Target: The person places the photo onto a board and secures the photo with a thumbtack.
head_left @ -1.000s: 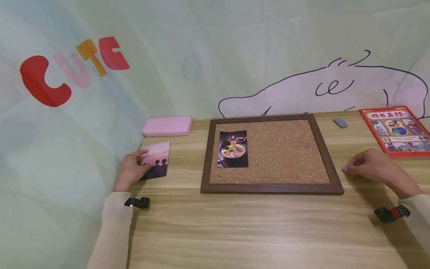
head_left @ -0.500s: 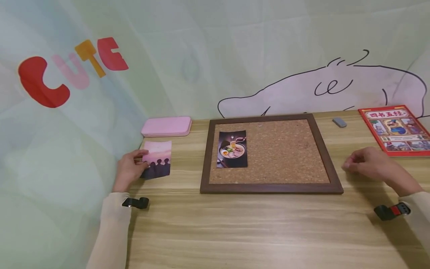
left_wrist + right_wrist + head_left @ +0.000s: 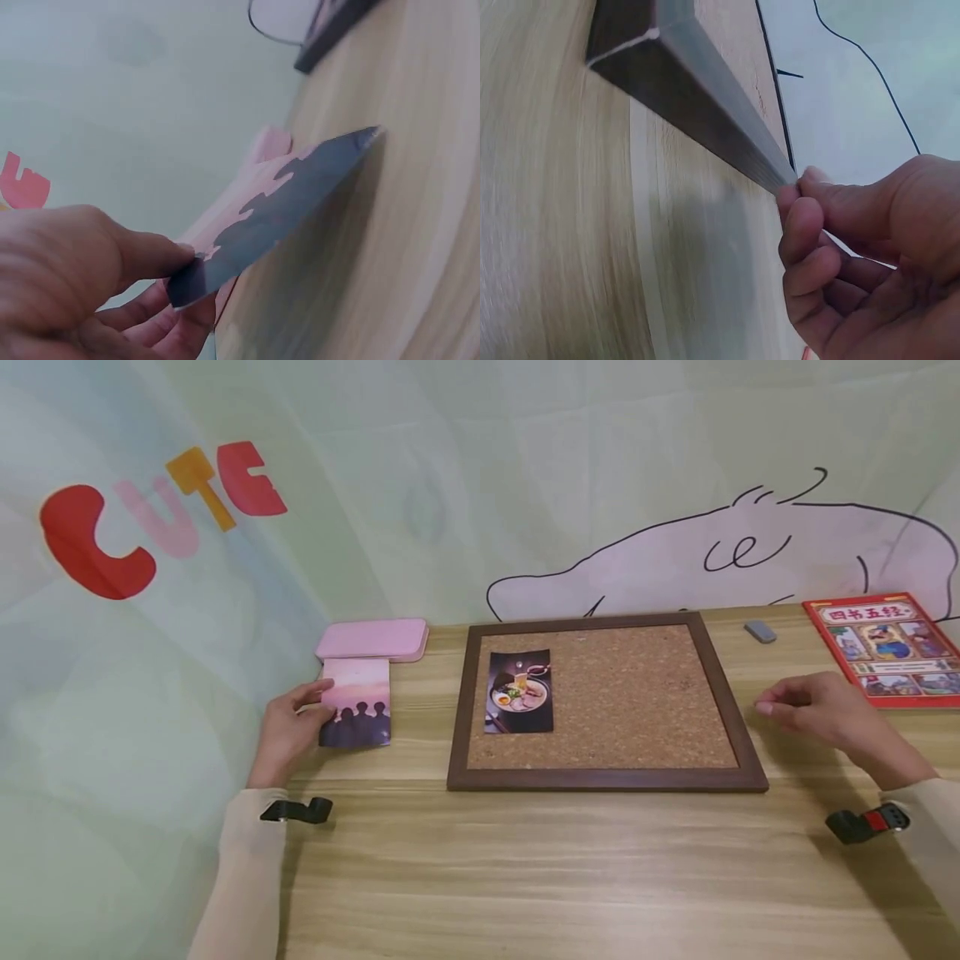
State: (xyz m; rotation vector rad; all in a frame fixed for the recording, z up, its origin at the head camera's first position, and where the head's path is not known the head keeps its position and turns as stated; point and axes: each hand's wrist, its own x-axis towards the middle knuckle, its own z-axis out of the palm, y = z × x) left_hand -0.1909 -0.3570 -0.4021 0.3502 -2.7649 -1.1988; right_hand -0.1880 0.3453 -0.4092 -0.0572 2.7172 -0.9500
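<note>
On the left, my left hand (image 3: 290,727) pinches the left edge of a photo print (image 3: 356,706) with a pink sky and dark silhouetted figures. The left wrist view shows the photo (image 3: 262,214) tilted above the wood, thumb on top and fingers beneath. A framed cork board (image 3: 645,702) lies in the middle. Toward its left side sits a ramen photo (image 3: 518,693) with a small shiny dot near its top. My right hand (image 3: 832,714) hovers just right of the frame, thumb and index tips together; I cannot tell whether something tiny is between them.
Behind the held photo lies a pink case (image 3: 372,637) against the back backdrop. A small grey eraser-like block (image 3: 761,632) sits right of the board's far corner. Further right is a red-bordered book (image 3: 881,647). A printed fabric backdrop (image 3: 420,468) walls off the left and back.
The left hand has raised the pink-sky photo off the table and shifted it slightly right and away, so it now overlaps the pink case. The right hand has moved slightly toward the frame.
</note>
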